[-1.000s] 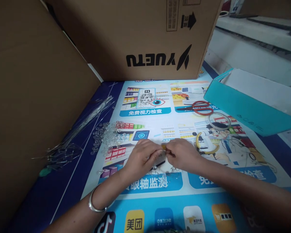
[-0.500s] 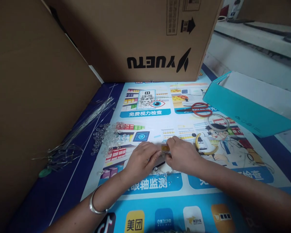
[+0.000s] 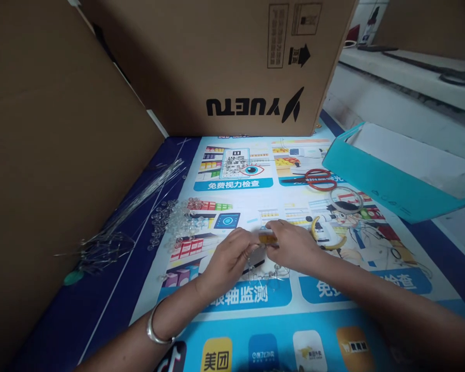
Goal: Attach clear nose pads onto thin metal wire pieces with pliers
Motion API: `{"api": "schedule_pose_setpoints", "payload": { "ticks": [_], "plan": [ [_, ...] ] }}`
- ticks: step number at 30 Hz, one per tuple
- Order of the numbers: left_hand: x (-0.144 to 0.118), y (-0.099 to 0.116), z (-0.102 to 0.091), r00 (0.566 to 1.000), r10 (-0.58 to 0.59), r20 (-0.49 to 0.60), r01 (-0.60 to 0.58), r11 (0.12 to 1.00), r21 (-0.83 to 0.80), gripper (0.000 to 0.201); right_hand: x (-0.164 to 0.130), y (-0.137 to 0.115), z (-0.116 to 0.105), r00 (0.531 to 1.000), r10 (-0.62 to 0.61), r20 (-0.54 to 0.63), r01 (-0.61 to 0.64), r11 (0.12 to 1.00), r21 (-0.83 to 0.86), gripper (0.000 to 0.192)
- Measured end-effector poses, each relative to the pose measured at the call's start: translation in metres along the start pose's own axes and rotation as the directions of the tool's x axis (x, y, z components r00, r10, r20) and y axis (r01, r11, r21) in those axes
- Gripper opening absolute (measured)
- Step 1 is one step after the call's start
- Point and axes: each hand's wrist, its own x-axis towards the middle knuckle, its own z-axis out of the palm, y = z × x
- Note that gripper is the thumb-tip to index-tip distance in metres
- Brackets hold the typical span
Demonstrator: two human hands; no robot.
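Note:
My left hand (image 3: 232, 254) is closed in a pinch, thumb against the fingers, on a thin wire strung with clear beads (image 3: 276, 267). My right hand (image 3: 294, 244) is close beside it, fingers curled on the same beaded wire; the exact grip is hidden behind the fingers. Loops of the wire hang below both hands over the printed mat (image 3: 256, 320). Just beyond my right wrist lies a tool with curved yellow handles (image 3: 339, 244), partly covered by the wrist. A pile of loose clear beads (image 3: 176, 219) lies left of my left hand.
Straight wires (image 3: 151, 188) and a tangle of bent wire pieces (image 3: 106, 250) lie at the left. Red-handled scissors (image 3: 321, 180) and a pale ring-shaped coil (image 3: 346, 200) lie at the right. A turquoise box (image 3: 387, 178) and large cardboard panels (image 3: 186, 67) stand around.
My hands have moved slightly apart, and the left hand has turned a little. More of the beaded wire shows below them. The view has tilted up slightly.

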Motion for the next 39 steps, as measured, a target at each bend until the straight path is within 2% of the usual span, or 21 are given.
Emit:
{"api": "schedule_pose_setpoints", "payload": {
  "ticks": [6,9,13,16,19,22,27,34,39],
  "plan": [
    [-0.001,0.000,-0.001,0.999,0.034,-0.019,-0.035,0.996,-0.087,0.013,-0.002,0.004,-0.003,1.000,0.010,-0.002,-0.009,0.987,0.163,0.014],
    [-0.001,0.000,-0.001,0.998,0.049,-0.030,-0.052,0.992,-0.111,0.014,-0.004,0.005,-0.002,1.000,0.017,-0.025,-0.008,0.953,0.303,0.010],
    [-0.002,0.000,-0.002,0.999,0.027,-0.022,-0.029,0.993,-0.117,0.014,-0.004,0.007,0.006,0.996,0.018,-0.085,0.029,0.856,0.517,0.013],
    [-0.002,0.000,-0.002,1.000,0.016,-0.014,-0.017,0.994,-0.105,0.014,-0.003,0.008,0.013,0.997,-0.015,-0.075,0.061,0.746,0.663,0.021],
    [-0.001,0.002,-0.003,1.000,0.005,-0.004,-0.005,0.997,-0.079,0.013,-0.004,0.008,0.017,0.998,-0.035,-0.054,0.064,0.673,0.737,0.029],
    [0.001,0.005,-0.003,1.000,0.016,-0.017,-0.016,1.000,-0.021,0.012,-0.006,0.008,0.018,0.998,-0.029,-0.062,0.066,0.658,0.750,0.032],
    [0.002,0.006,0.000,0.996,0.038,-0.077,-0.033,0.998,0.062,0.011,-0.009,0.006,0.020,0.993,-0.052,-0.110,0.115,0.697,0.708,0.033],
    [0.000,0.005,0.001,0.999,-0.002,-0.052,0.006,0.997,0.079,0.011,-0.006,0.007,0.028,0.990,-0.034,-0.138,0.123,0.698,0.706,0.039],
    [0.001,0.006,0.003,0.999,0.004,-0.039,0.001,0.992,0.129,0.010,-0.008,0.004,0.025,0.990,-0.025,-0.138,0.109,0.756,0.645,0.037]
  ]
}}
